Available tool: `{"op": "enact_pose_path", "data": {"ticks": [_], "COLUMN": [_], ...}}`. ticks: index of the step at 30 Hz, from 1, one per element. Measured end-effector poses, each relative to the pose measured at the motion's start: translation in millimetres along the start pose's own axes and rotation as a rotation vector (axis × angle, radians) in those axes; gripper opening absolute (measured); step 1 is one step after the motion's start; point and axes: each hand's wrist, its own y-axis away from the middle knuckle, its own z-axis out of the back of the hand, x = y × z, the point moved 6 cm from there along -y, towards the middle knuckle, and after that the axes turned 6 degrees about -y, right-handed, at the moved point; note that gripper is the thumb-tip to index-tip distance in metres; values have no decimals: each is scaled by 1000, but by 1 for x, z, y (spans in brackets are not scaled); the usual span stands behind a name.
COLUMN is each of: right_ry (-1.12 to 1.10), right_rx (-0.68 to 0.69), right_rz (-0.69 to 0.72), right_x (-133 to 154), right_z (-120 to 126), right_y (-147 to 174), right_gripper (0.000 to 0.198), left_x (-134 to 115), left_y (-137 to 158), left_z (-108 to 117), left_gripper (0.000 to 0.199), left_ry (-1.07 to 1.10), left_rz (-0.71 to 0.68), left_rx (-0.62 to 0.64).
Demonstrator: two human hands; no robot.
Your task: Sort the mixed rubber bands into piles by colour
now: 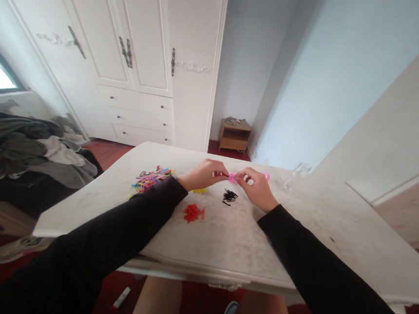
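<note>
Above the far half of the table, my left hand [208, 173] and my right hand [254, 186] face each other with thumb and fingers pinched. A small bunch of pink rubber bands [232, 178] shows between the fingertips; whether either hand grips one is too small to tell. Just below lies a pile of black bands [230, 196]. Some yellow bands [199, 191] sit partly hidden under my left wrist. Nearer me is a red pile [193, 213]. Left of my left forearm spreads a mixed, many-coloured heap [152, 179]. More pink bands [266, 175] appear behind my right hand.
A clear glass-like container [298, 175] is at the far right of the white table [223, 246]. A white wardrobe [140, 63] and a small wooden stand [235, 136] stand beyond. Clothes [48, 155] are heaped at left. A marker [121, 298] lies on the floor.
</note>
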Motion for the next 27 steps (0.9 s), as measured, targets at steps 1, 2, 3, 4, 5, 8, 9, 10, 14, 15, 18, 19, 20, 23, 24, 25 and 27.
{"op": "enact_pose_path", "data": {"ticks": [1,2,3,4,5,8,9,10,14,15,18,19,20,23,24,25,27], "right_ry": [-5,-10,-15,-19,-22,-22,-21,-19,-13,-12,-6,-2,3,15,18,21,25], "right_rx": [-10,-15,-17,-15,-9,17,27,36,42,37,21,14,7,-5,-8,-11,-16], "right_rz": [-6,-9,-9,-6,-1,14,16,19,18,18,15,11,7,-7,-11,-14,-19], "right_x": [-1,-1,-1,0,1,3,3,4,3,3,4,5,5,4,4,3,3], "right_z": [1,2,2,2,1,-1,-1,-2,-2,-2,0,1,1,3,3,4,4], "right_y": [0,0,0,0,0,0,0,0,0,0,0,0,0,0,0,0,0], "right_gripper": [22,22,23,23,23,24,24,24,24,24,24,24,25,25,25,24,22], "left_x": [1,1,1,0,-1,-4,-4,-3,2,3,4,4,3,1,1,1,-1], "left_y": [0,0,0,-1,-1,-2,-2,-3,-2,-2,-1,-1,-1,-1,-1,-1,-2], "left_z": [1,1,2,2,2,2,1,1,0,-1,-2,-3,-3,-4,-4,-4,-3], "left_gripper": [16,16,16,15,15,14,14,14,10,10,16,17,18,18,18,17,16], "left_ry": [2,4,6,8,10,26,34,43,72,78,76,72,68,77,82,85,86], "left_rz": [17,30,37,37,31,21,29,42,128,147,166,159,153,144,144,142,138], "left_rx": [-3,-3,-2,1,6,23,26,30,18,12,12,22,28,26,23,21,16]}}
